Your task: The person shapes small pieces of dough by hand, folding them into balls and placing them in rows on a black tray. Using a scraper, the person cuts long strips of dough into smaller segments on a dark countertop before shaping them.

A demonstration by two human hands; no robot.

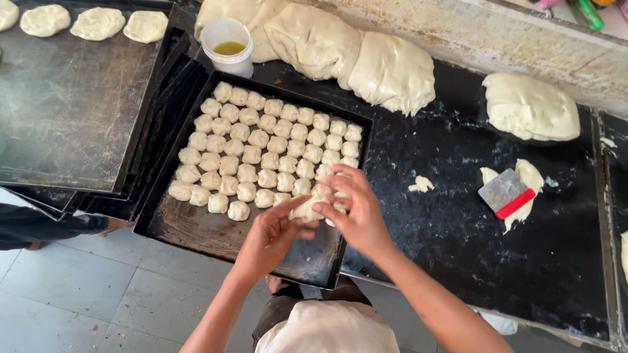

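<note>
The person's left hand (pixel 271 235) and right hand (pixel 353 212) are meeting over the near right part of a shallow, black, rectangular metal baking tray (pixel 196 232), and both are working one pale, soft piece of dough (pixel 307 210). The left hand's grip is closing on the lower end of the piece, fingers curled round it. The right hand's grip is cupping the upper end from above, fingers bent and partly hiding the dough, so both hands are holding the same piece just above the tray's bare floor.

Small, round, cream-coloured dough balls (pixel 261 147) are lying in tight rows across the far half of the tray, touching one another. The tray is sitting on a dark, flour-smeared desk (pixel 451 216). Just beyond the tray's far corner a white plastic cup of yellow oil (pixel 228 46) is standing. A long, large mass of pale dough (pixel 340 49) is resting along the back wall, and a separate rounded lump of dough (pixel 530 106) is lying well to the right. Near it a grey metal scraper with a red handle (pixel 507 194) is lying on thin dough scraps. To the left, flattened dough discs (pixel 98 23) are sitting on a stack of dark trays (pixel 72 111).
</note>
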